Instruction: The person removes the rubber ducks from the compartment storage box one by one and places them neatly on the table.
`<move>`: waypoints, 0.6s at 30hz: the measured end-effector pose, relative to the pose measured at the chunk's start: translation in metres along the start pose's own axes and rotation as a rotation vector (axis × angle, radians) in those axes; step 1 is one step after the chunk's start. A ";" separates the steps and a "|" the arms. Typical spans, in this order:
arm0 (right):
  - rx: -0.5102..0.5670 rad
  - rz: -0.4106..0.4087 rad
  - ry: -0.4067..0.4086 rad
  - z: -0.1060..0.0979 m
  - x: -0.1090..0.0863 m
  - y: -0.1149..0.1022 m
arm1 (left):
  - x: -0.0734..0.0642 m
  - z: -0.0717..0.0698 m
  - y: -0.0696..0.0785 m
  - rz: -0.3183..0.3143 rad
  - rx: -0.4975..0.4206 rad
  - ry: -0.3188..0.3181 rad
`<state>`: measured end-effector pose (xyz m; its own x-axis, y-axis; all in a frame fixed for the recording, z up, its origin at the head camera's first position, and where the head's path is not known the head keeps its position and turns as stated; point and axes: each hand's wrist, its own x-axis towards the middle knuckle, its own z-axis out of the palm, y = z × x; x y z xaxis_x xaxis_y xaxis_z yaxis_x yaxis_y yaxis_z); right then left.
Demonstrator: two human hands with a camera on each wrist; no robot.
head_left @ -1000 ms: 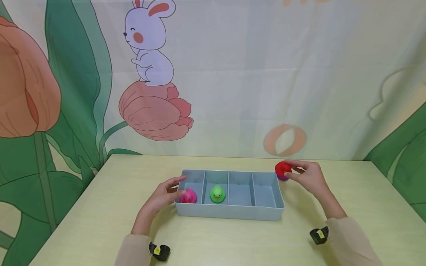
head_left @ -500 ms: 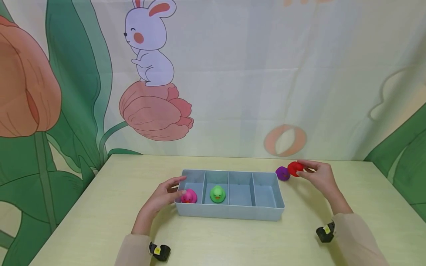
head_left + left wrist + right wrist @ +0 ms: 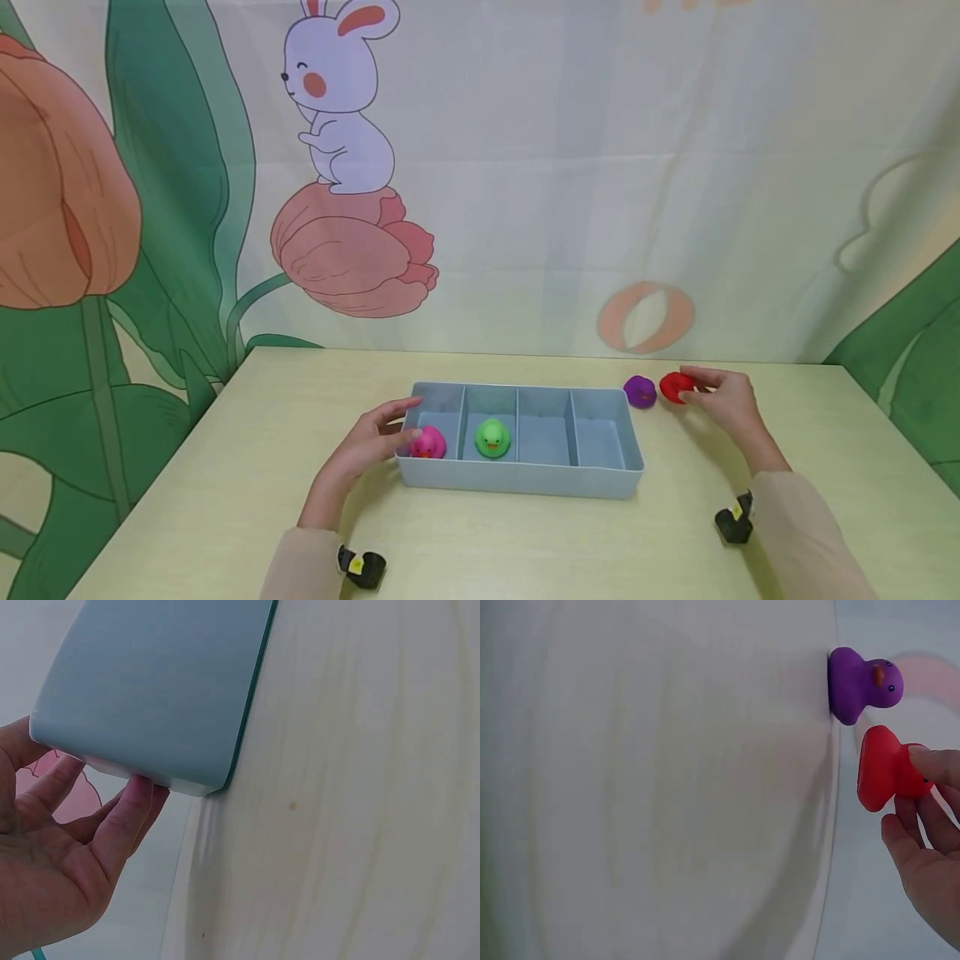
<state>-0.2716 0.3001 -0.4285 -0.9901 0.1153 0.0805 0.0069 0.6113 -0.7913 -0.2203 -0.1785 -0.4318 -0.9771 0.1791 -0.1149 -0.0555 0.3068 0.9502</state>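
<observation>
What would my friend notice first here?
Probably the big white cartoon rabbit on a pink tulip, printed on the pale cloth backdrop. Next, maybe the small red toy duck in the right hand, beside a purple toy duck. A pink toy duck and a green toy duck sit on the left inside the divided grey-blue box.

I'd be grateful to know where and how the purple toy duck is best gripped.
I'd probably pinch the rounded head of the purple toy duck from above. It stands upright, its head uppermost and narrower than the body, while the divided tray and the red toy duck in the right hand crowd its sides.
</observation>
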 end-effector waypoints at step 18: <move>-0.040 0.061 -0.067 0.003 0.008 0.008 | 0.001 0.000 -0.001 -0.001 -0.006 0.002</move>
<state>-0.2796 0.3035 -0.4357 -0.9948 0.1016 -0.0092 0.0720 0.6357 -0.7686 -0.2208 -0.1785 -0.4330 -0.9775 0.1769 -0.1148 -0.0574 0.3008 0.9519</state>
